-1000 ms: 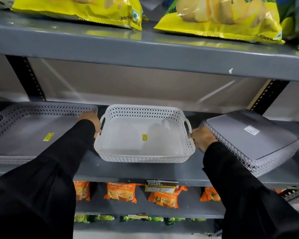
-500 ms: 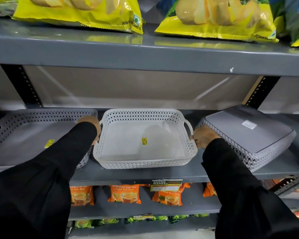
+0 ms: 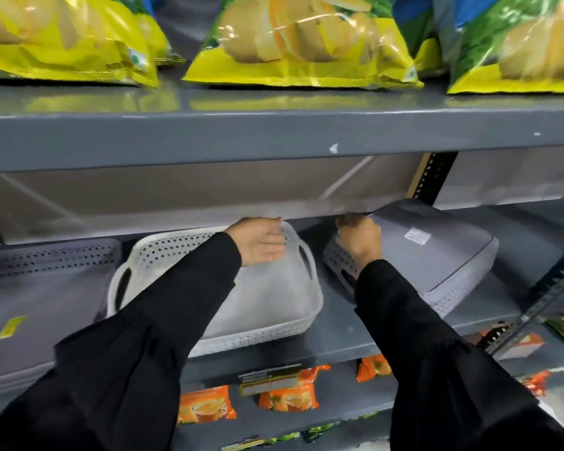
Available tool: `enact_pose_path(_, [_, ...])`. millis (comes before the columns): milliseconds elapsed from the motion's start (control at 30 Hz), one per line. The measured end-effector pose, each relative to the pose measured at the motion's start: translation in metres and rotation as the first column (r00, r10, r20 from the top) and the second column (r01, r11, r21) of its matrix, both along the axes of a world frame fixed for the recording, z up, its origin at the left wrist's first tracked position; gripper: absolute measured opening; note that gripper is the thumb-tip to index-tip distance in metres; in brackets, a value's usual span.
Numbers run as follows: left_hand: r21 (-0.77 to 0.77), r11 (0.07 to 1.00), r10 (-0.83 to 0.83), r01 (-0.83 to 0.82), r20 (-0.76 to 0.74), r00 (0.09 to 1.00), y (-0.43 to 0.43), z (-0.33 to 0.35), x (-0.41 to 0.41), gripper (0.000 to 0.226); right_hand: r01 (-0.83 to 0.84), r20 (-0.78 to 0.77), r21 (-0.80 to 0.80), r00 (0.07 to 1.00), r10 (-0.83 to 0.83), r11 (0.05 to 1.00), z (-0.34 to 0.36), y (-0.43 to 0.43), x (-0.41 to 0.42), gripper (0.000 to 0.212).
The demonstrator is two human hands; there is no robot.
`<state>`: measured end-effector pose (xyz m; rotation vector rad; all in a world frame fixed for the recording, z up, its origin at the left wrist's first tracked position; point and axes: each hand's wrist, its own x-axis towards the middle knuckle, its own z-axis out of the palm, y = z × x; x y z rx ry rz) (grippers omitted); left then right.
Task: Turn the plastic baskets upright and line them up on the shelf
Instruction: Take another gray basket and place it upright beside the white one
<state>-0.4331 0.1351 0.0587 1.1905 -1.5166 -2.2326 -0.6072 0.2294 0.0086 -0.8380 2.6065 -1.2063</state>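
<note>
White basket [image 3: 274, 307] sits upright and empty on the shelf [image 3: 339, 340], beside a grey basket [image 3: 437, 255] lying upside down with a white, unreadable label. Left hand [image 3: 261, 242] hovers over the white basket, fingers together, open. Right hand [image 3: 358, 237] fingers grip the grey basket's edge. Orange packs [image 3: 205, 405] below read "TEA".

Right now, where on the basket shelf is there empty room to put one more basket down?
The biggest bare patch of the grey metal shelf lies right of the upside-down grey plastic basket. A narrow strip shows between it and the upright white plastic basket. Leftward it is crowded: the white basket sits close against the upright grey basket.
</note>
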Motion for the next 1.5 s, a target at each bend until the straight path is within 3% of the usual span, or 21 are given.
enact_pose_path(100, [0.239,0.971,0.001,0.024,-0.101,0.995,0.027,-0.001,-0.052,0.061,-0.007,-0.075,0.062,0.997,0.011,0.998,0.005,0.025,-0.046,0.032])
enact_pose_path(200, [0.301,0.953,-0.002,0.015,-0.044,0.999,0.046,-0.01,-0.096,0.066,0.041,-0.066,0.107,0.997,-0.034,0.993,0.007,0.047,-0.092,0.03])
enact_pose_path(367, [0.388,0.921,-0.064,0.026,0.085,0.994,0.059,-0.025,-0.143,0.048,0.092,-0.045,0.255,0.996,-0.083,0.962,0.011,0.074,-0.162,0.036])
enact_pose_path(467, [0.387,0.922,-0.061,-0.003,0.152,0.987,0.059,-0.033,-0.156,0.074,0.115,-0.087,0.398,0.992,-0.087,0.91,-0.016,0.077,-0.226,0.055])
enact_pose_path(533, [0.356,0.932,-0.014,-0.062,0.205,0.979,0.062,-0.032,-0.162,0.084,0.173,-0.029,0.437,0.984,-0.178,0.883,-0.026,0.083,-0.256,0.07])
enact_pose_path(600, [0.341,0.93,0.055,-0.135,0.233,0.971,0.065,-0.03,-0.166,0.093,0.17,0.039,0.433,0.978,-0.207,0.885,-0.015,0.094,-0.252,0.071])
enact_pose_path(800, [0.239,0.916,0.281,-0.321,0.187,0.941,0.067,-0.028,-0.167,0.085,0.071,0.219,0.364,0.963,-0.16,0.929,-0.029,0.096,-0.294,0.1])
enact_pose_path(933, [0.182,0.845,0.515,-0.503,-0.018,0.857,0.051,-0.013,-0.167,0.074,0.154,0.288,0.123,0.94,-0.184,0.98,0.002,0.102,-0.283,0.078])
enact_pose_path(1033, [0.075,0.841,0.541,-0.536,-0.109,0.834,0.041,0.004,-0.162,0.076,0.246,0.479,-0.191,0.868,-0.128,0.95,0.014,0.105,-0.283,0.063])
enact_pose_path(1100, [0.046,0.859,0.511,-0.51,-0.143,0.847,0.037,0.009,-0.156,0.065,0.311,0.648,-0.365,0.761,0.0,0.877,0.015,0.108,-0.286,0.074])
enact_pose_path(1167, [0.004,0.866,0.496,-0.5,-0.135,0.858,0.039,0.011,-0.149,0.029,0.326,0.781,-0.451,0.595,0.19,0.831,0.013,0.115,-0.286,0.079])
enact_pose_path(1267, [-0.104,0.874,0.477,-0.475,-0.015,0.879,0.038,-0.005,-0.138,0.017,0.231,0.828,-0.497,0.414,0.378,0.837,0.009,0.129,-0.28,0.07])
enact_pose_path(1300, [-0.141,0.879,0.463,-0.456,0.022,0.886,0.036,-0.013,-0.134,0.011,0.172,0.825,-0.496,0.398,0.401,0.851,0.006,0.133,-0.279,0.064])
enact_pose_path(1400, [-0.202,0.896,0.424,-0.396,0.119,0.898,0.038,-0.031,-0.127,0.039,0.106,0.852,-0.357,0.445,0.277,0.928,-0.016,0.137,-0.285,0.067])
enact_pose_path(1500, [-0.294,0.914,0.354,-0.278,0.247,0.902,0.046,-0.036,-0.128,0.04,0.17,0.787,-0.219,0.613,0.071,0.961,-0.03,0.139,-0.285,0.024])
